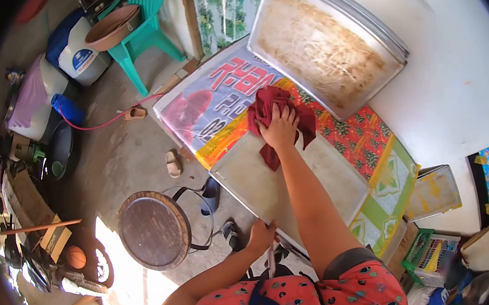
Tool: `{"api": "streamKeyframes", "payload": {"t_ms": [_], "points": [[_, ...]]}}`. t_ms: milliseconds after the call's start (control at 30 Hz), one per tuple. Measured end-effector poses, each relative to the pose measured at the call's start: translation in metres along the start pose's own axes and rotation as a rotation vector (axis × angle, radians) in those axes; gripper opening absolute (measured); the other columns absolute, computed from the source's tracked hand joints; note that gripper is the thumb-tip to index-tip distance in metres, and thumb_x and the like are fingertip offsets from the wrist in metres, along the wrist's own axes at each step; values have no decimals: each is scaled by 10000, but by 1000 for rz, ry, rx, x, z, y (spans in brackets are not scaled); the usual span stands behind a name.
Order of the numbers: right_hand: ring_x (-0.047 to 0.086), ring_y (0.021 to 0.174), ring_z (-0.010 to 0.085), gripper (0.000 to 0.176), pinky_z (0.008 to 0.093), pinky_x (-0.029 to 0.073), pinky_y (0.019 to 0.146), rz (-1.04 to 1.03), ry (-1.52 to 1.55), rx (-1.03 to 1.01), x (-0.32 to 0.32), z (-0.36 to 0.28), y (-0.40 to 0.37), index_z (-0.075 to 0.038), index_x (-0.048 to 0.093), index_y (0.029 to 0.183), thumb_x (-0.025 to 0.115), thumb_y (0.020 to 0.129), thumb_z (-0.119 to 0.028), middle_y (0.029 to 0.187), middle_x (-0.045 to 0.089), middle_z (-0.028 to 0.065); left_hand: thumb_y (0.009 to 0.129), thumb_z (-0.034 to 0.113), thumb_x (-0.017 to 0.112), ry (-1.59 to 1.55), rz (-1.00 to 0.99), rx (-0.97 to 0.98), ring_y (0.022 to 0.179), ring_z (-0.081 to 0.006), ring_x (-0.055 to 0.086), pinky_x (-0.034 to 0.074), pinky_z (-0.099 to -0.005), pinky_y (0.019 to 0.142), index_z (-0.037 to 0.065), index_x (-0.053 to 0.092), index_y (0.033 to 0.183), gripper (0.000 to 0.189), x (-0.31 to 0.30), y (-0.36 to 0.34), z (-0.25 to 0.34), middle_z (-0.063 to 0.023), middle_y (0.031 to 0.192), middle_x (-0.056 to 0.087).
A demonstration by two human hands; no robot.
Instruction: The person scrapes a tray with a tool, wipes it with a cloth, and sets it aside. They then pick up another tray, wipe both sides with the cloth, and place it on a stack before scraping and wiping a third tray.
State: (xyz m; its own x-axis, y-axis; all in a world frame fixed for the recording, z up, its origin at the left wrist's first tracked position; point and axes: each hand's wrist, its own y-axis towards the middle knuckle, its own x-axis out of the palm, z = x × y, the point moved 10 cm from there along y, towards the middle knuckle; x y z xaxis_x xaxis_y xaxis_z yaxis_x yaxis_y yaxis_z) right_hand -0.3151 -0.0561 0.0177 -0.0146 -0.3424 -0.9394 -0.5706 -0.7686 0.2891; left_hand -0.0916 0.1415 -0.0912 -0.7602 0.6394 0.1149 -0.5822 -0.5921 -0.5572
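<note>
A flat metal tray (247,178) lies on the table, which has patterned covers. My right hand (280,128) presses a bunched dark red cloth (266,104) against the tray's far edge, its fingers spread over the fabric. Part of the cloth hangs down onto the tray's surface. My left hand (262,235) is closed at the tray's near left edge, gripping the rim. Beyond the cloth, a stack of stained metal trays (322,45) leans against the white wall.
A round wooden stool (153,230) stands left of the table. A green plastic chair (151,35) holds a brown basin (113,28). Another tray (434,193) and a green-and-white basket (431,257) are at the right. Slippers (173,164) lie on the floor.
</note>
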Motion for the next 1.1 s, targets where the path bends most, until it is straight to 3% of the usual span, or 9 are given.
{"api": "streamKeyframes", "payload": {"t_ms": [167,300,433,467,500,533,767,833,1100], "points": [[465,1069,345,630,529,343,950,-74,96,-255,-7,-63,-57,-137,512,1230,696,705,-433,1184,498,158,881,122,591,79,2,-73,627,-212,647,556,-359,539,-81,531,989,237,-3,-7,9,-131,792,617],[492,1043,331,633,473,404,813,-280,244,-520,-35,-142,-156,-164,528,1206,739,656,-395,1120,525,128,851,98,563,479,32,639,577,-225,634,534,-314,499,-56,520,1005,222,7,3,17,-152,750,627],[597,938,281,469,372,468,832,-1040,796,-417,-26,-142,-224,-103,602,1147,699,735,-305,997,646,108,831,202,590,829,106,825,680,-202,646,535,-321,630,-5,525,1058,314,12,5,3,-116,877,650],[589,994,193,428,297,452,881,-1276,1300,-156,-36,-133,-236,-69,599,1180,644,783,-221,1037,662,91,845,222,587,800,-71,567,666,-196,640,530,-317,624,1,522,1066,319,15,16,-17,-111,885,644],[556,1006,137,443,277,444,890,-1232,1309,-70,-58,-115,-225,-29,570,1223,613,798,-148,1089,639,61,859,241,584,760,-241,305,652,-189,634,524,-313,619,7,518,1075,325,20,17,-37,-107,893,639],[557,1035,148,434,275,435,922,-1129,1501,-116,-58,-98,-209,17,551,1225,584,806,-93,1122,624,86,894,298,581,10,-121,-273,664,-168,633,509,-280,564,7,511,1064,345,10,4,-69,-89,888,623],[651,775,192,322,307,516,700,-432,1139,196,-103,123,-89,-2,649,1065,604,813,-197,911,678,105,871,288,634,-57,-36,31,606,-148,613,500,-266,506,-3,344,1120,481,23,-40,-11,-104,797,599],[638,826,304,403,394,502,755,201,507,-156,-83,161,-77,6,630,1069,655,756,-247,928,664,167,872,222,616,-45,38,32,570,-188,634,511,-288,459,-32,348,1061,415,25,-35,-14,-130,762,602],[596,974,326,491,404,479,863,-157,709,-689,-96,-47,-228,-2,581,1121,676,655,-126,1046,626,185,854,41,551,-140,-129,-11,594,-240,661,573,-347,521,-62,447,1148,328,41,-11,-37,-165,774,627]]}}
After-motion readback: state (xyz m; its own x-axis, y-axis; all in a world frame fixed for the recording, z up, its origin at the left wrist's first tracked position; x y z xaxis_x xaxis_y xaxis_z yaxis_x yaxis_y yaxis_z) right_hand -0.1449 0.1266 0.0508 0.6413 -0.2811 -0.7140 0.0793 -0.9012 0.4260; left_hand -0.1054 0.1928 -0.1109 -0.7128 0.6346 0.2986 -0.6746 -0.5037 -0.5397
